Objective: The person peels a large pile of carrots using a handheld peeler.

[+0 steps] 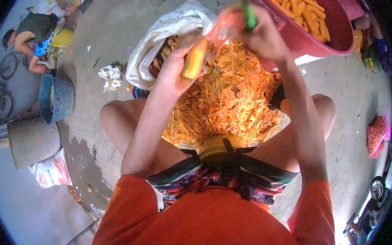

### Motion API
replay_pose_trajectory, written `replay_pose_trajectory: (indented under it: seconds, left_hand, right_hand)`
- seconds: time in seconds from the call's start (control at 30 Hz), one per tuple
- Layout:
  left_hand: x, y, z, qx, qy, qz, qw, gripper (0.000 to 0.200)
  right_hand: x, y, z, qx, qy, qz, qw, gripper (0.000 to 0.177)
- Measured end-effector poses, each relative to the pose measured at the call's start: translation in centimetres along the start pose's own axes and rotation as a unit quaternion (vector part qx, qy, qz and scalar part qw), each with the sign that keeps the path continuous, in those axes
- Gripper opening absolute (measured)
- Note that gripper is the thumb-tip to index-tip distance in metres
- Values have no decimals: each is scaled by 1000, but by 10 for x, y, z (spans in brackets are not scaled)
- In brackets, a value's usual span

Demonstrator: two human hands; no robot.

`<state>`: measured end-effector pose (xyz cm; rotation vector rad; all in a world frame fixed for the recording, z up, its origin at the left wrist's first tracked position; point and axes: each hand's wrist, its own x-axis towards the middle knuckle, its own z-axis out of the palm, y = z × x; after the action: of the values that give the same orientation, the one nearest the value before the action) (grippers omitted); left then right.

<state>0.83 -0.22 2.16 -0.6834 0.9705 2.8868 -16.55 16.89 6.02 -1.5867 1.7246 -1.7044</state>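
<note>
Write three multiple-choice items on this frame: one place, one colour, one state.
1. The round pink plastic basin of peeled carrots sits:
A. bottom left
B. top right, past the right hand
C. on the lap
2. The handle of the thin plastic peeler in the right hand is:
A. black
B. white
C. green
3. The left hand grip is:
A. shut on a long yellow-orange carrot
B. open, empty
C. flat on the floor
Key:
1 B, the basin fills the top right corner.
2 C, green shows above the fist.
3 A, the hand wraps the carrot.
</note>
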Motion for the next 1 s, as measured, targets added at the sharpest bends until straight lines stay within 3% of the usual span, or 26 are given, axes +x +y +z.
replay_pose_trajectory:
  seconds: [0.07, 0.13, 0.2, 0.27, 0.33, 0.37, 0.4, 0.47, 0.53, 0.6, 0.67, 0.73, 0.8, 0.87, 1.0]
  left_hand:
    - [-4, 0, 10, 16, 20, 21, 999, 29]
    - [-12, -4, 13, 34, 44, 11, 998, 26]
    - [-6, -4, 7, 36, 19, 1, 999, 24]
    - [-6, -3, 8, 40, 13, 6, 999, 24]
    - [-3, -3, 7, 11, 31, 15, 999, 23]
    - [-6, -4, 21, 29, 87, 32, 995, 23]
    - [-3, -2, 12, 31, 86, 34, 995, 23]
    - [5, -5, -21, -12, -114, -19, 993, 31]
    - [19, -4, -20, -36, -118, 12, 992, 32]
    - [23, 2, -13, 3, -27, 25, 999, 33]
    - [16, 5, -7, -1, -37, 28, 999, 34]
    - [6, 5, 10, 54, 31, 40, 997, 33]
    - [11, 3, 5, 30, 22, 27, 999, 31]
    - [24, 2, -2, -17, -51, 11, 998, 30]
    - [24, 4, 5, -9, -62, 8, 998, 28]
  right_hand:
    - [-3, -15, 20, -50, -71, -43, 995, 28]
    - [-4, -1, 12, -75, -36, -17, 996, 24]
    - [3, 18, -13, 8, 35, -2, 999, 18]
    - [4, 20, -17, -62, 68, -17, 996, 15]
    - [0, -3, 1, 40, -2, -1, 999, 19]
    - [-2, -2, 15, -36, -21, -66, 997, 23]
    - [-4, -12, 26, -33, -64, -70, 995, 26]
    - [-5, -6, 26, 4, -75, -24, 997, 26]
    - [-2, 4, 22, 33, -68, -4, 997, 26]
    - [1, 5, 23, 60, -69, 10, 996, 26]
    - [3, 3, 25, 0, -48, -27, 998, 25]
    - [2, -2, 26, 27, -65, -19, 997, 25]
    - [2, 1, 20, 0, -64, -29, 998, 24]
    - [4, 8, 12, 7, -66, -26, 997, 24]
    - [4, 4, 10, 36, -70, -34, 996, 22]
